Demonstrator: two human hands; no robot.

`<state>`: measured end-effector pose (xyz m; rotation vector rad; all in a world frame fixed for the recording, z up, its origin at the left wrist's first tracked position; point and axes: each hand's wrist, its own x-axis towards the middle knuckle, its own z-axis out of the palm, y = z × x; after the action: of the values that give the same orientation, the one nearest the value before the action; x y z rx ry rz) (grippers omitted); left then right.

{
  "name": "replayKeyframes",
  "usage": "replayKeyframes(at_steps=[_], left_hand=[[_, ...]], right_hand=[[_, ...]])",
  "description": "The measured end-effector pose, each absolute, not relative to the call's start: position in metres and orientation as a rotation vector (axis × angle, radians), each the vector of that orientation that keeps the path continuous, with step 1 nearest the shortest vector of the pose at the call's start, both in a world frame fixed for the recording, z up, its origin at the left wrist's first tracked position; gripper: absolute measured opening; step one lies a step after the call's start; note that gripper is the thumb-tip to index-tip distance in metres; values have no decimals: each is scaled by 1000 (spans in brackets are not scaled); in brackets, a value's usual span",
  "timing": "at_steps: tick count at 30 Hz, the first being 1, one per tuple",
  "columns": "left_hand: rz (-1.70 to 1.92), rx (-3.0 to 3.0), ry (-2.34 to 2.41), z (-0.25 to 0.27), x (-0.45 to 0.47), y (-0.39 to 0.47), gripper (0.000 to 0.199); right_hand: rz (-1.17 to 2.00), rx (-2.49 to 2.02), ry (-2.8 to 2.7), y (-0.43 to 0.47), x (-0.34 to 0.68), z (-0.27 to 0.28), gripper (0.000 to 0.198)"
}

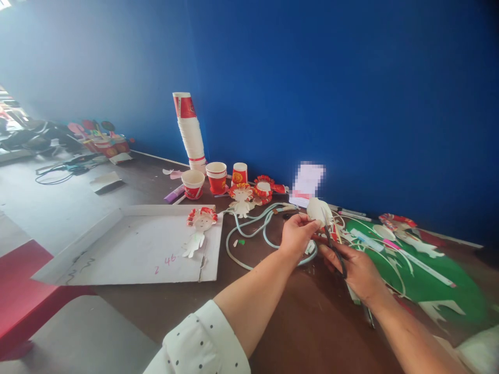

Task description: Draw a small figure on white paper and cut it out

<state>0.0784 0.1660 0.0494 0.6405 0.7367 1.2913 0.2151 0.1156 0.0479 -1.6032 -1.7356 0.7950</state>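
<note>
Between the thumb and fingers of my left hand (298, 236) is a rounded white paper cutout (319, 210), raised above the table. My right hand (356, 272) grips black-handled scissors (340, 259), whose blades reach up to the lower edge of the paper. Under and behind my hands lies a coiled pale blue cable (268, 223). A paper figure with a red fringe (201, 228) rests on a white cardboard tray (128, 244) to the left, and a similar figure (241, 197) lies behind the cable.
A tall stack of paper cups (191, 135) stands against the blue wall, with red cups (217, 176) beside it. On the right, a green sheet (440, 275) carries paper scraps and a pink-capped marker (421, 264). A red chair (27, 291) is at lower left.
</note>
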Motion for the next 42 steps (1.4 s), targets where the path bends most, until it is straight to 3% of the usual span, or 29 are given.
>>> replayKeyframes(at_steps=[17, 29, 34, 38, 42], left_hand=[[1299, 629, 738, 49, 79, 167, 26], [1414, 527, 746, 42, 78, 177, 30], [1410, 526, 742, 43, 76, 176, 29], [1307, 545, 751, 46, 77, 172, 28], [1184, 624, 720, 42, 80, 168, 27]], right_hand=[[818, -1579, -1737, 115, 214, 50, 56], [1011, -1567, -1596, 111, 206, 55, 54], [926, -1597, -1437, 113, 209, 50, 50], [757, -1562, -1224, 119, 216, 40, 56], [785, -1403, -1041, 123, 217, 38, 60]])
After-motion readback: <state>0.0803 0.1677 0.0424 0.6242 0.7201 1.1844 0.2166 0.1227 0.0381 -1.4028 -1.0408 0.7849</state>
